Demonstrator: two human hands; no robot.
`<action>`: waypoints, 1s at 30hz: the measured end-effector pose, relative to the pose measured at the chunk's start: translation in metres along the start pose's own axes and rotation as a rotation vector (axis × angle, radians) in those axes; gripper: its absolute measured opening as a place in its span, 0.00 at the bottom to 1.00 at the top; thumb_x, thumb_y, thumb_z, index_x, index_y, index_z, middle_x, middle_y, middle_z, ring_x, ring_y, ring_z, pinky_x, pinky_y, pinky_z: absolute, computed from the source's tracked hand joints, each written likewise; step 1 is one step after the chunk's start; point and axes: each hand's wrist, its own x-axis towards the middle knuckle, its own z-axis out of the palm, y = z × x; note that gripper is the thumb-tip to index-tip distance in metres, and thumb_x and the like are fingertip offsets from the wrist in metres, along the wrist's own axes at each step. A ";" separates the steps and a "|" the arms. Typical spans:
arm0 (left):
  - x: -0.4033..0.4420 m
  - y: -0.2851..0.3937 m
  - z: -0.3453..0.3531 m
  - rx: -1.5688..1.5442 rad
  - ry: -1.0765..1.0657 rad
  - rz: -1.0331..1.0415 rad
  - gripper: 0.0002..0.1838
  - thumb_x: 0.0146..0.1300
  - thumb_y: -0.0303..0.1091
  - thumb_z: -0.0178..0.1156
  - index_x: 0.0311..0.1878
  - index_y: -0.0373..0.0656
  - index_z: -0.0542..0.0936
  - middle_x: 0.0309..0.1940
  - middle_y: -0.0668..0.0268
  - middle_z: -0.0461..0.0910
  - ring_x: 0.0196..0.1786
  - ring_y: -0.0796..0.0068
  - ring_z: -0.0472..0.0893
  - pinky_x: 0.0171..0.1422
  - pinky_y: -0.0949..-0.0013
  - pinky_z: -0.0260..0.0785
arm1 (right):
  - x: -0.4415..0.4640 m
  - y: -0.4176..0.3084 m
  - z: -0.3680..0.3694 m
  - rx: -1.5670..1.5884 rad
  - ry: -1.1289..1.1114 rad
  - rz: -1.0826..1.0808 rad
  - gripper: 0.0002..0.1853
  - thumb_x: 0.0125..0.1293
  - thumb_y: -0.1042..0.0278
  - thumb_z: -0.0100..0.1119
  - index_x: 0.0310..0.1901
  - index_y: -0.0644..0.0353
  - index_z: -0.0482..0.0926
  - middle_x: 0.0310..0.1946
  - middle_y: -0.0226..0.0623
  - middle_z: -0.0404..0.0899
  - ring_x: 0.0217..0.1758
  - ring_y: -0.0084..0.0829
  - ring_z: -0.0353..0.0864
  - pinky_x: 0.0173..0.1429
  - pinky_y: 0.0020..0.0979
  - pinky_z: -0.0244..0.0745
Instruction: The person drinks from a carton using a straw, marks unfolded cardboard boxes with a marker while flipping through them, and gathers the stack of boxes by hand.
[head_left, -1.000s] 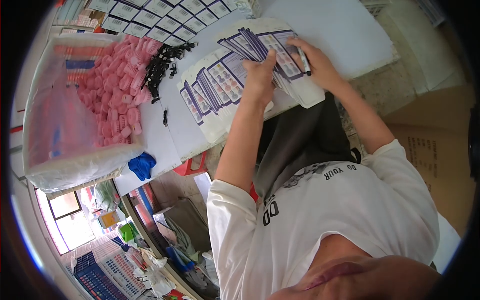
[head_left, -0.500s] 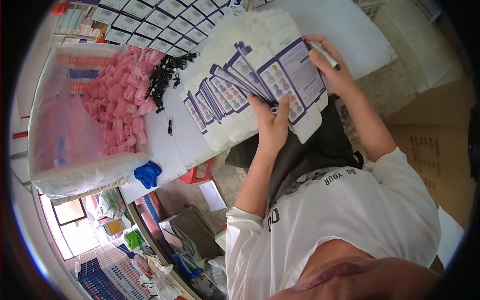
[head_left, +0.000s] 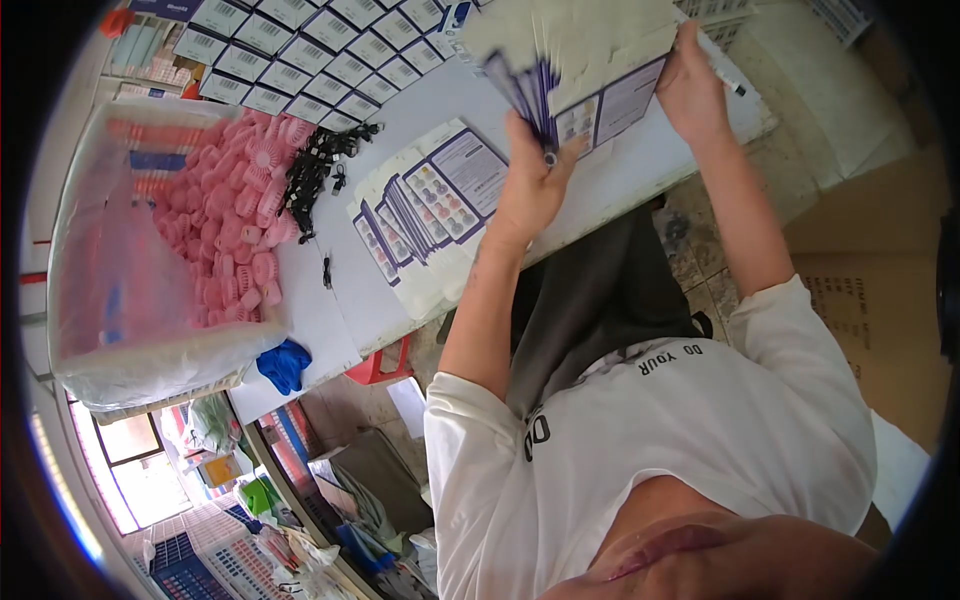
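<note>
A fanned bundle of flat, unfolded cartons (head_left: 610, 50), white with purple-edged printed panels, is held above the table. My left hand (head_left: 535, 185) is closed on its lower left edge, with a small round-ended item by the thumb. At the bundle's right edge is my right hand (head_left: 695, 95), its fingers closed against the cartons. A marker pen (head_left: 722, 68) sticks out behind that hand, its dark tip to the right. More flat cartons (head_left: 430, 205) lie overlapped on the table, left of my left hand.
White boxes with barcodes (head_left: 330, 60) stand in rows at the back left. A lined crate (head_left: 170, 350) holds pink fans (head_left: 235, 200). Black cables (head_left: 310, 175) lie beside it. A blue cloth (head_left: 284, 366) sits at the table edge (head_left: 400, 328), above a red stool (head_left: 382, 362).
Both hands have moved up and away from my body with the bundle, which has risen off the table and separated from the overlapped cartons at the left.
</note>
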 end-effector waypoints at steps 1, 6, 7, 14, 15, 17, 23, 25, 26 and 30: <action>-0.001 -0.002 0.001 -0.008 -0.015 0.002 0.35 0.67 0.23 0.60 0.69 0.30 0.50 0.63 0.51 0.66 0.64 0.65 0.67 0.70 0.67 0.59 | -0.008 0.007 0.000 -0.079 -0.025 -0.029 0.25 0.81 0.52 0.36 0.69 0.61 0.65 0.67 0.35 0.69 0.70 0.32 0.68 0.72 0.34 0.61; -0.007 -0.012 0.008 0.043 0.054 -0.012 0.45 0.64 0.23 0.62 0.74 0.29 0.42 0.69 0.49 0.58 0.73 0.60 0.60 0.76 0.65 0.51 | -0.021 0.019 0.013 -0.189 -0.040 -0.081 0.26 0.82 0.53 0.32 0.69 0.63 0.64 0.68 0.37 0.67 0.71 0.33 0.64 0.75 0.34 0.56; -0.007 -0.011 0.009 0.027 0.082 -0.001 0.45 0.64 0.23 0.62 0.74 0.29 0.42 0.69 0.49 0.58 0.72 0.60 0.60 0.76 0.65 0.51 | -0.021 0.023 0.011 -0.182 -0.019 -0.101 0.26 0.82 0.53 0.33 0.69 0.63 0.64 0.69 0.38 0.67 0.71 0.33 0.64 0.75 0.35 0.56; -0.022 -0.007 0.020 0.011 0.169 -0.058 0.35 0.69 0.30 0.61 0.70 0.31 0.53 0.55 0.54 0.73 0.60 0.65 0.70 0.67 0.65 0.62 | -0.028 0.039 0.025 -0.111 0.081 -0.133 0.30 0.80 0.47 0.34 0.67 0.66 0.64 0.63 0.40 0.71 0.66 0.30 0.68 0.71 0.36 0.60; -0.023 -0.004 0.018 -0.018 0.216 -0.064 0.32 0.68 0.29 0.61 0.68 0.31 0.56 0.54 0.52 0.73 0.59 0.62 0.72 0.66 0.64 0.63 | -0.029 0.037 0.028 -0.051 0.035 -0.114 0.30 0.80 0.46 0.34 0.66 0.66 0.64 0.62 0.42 0.73 0.66 0.32 0.70 0.71 0.38 0.61; -0.021 0.002 0.007 0.028 0.379 0.145 0.26 0.69 0.31 0.60 0.63 0.33 0.61 0.49 0.56 0.77 0.52 0.66 0.76 0.60 0.65 0.67 | -0.025 0.029 0.038 0.014 -0.054 -0.111 0.31 0.80 0.45 0.33 0.67 0.67 0.63 0.61 0.48 0.73 0.66 0.38 0.70 0.73 0.42 0.59; -0.092 0.064 -0.123 -0.178 0.674 -0.238 0.16 0.70 0.36 0.61 0.56 0.42 0.73 0.42 0.69 0.78 0.45 0.76 0.77 0.50 0.69 0.72 | -0.013 0.012 0.031 -0.345 -0.179 -0.209 0.31 0.80 0.44 0.34 0.65 0.68 0.66 0.52 0.47 0.80 0.58 0.36 0.78 0.70 0.42 0.66; -0.135 0.068 -0.183 -0.193 0.791 -0.323 0.17 0.69 0.37 0.61 0.57 0.42 0.74 0.43 0.69 0.79 0.46 0.75 0.78 0.51 0.68 0.72 | -0.020 0.020 0.011 -0.437 -0.074 -0.134 0.32 0.79 0.43 0.35 0.63 0.68 0.68 0.47 0.46 0.82 0.55 0.37 0.81 0.69 0.43 0.68; -0.158 0.071 -0.211 -0.168 0.856 -0.382 0.19 0.68 0.36 0.62 0.59 0.42 0.75 0.44 0.69 0.78 0.46 0.76 0.78 0.52 0.68 0.72 | -0.024 0.024 0.000 -0.486 -0.017 -0.099 0.32 0.79 0.43 0.35 0.63 0.68 0.68 0.44 0.46 0.83 0.53 0.37 0.82 0.68 0.43 0.69; -0.252 0.057 -0.338 -0.048 0.983 -0.675 0.20 0.69 0.38 0.60 0.60 0.40 0.74 0.48 0.67 0.79 0.49 0.73 0.78 0.54 0.67 0.71 | -0.043 0.042 -0.022 -0.603 0.020 0.012 0.30 0.79 0.45 0.37 0.62 0.68 0.70 0.41 0.40 0.83 0.50 0.31 0.82 0.66 0.40 0.72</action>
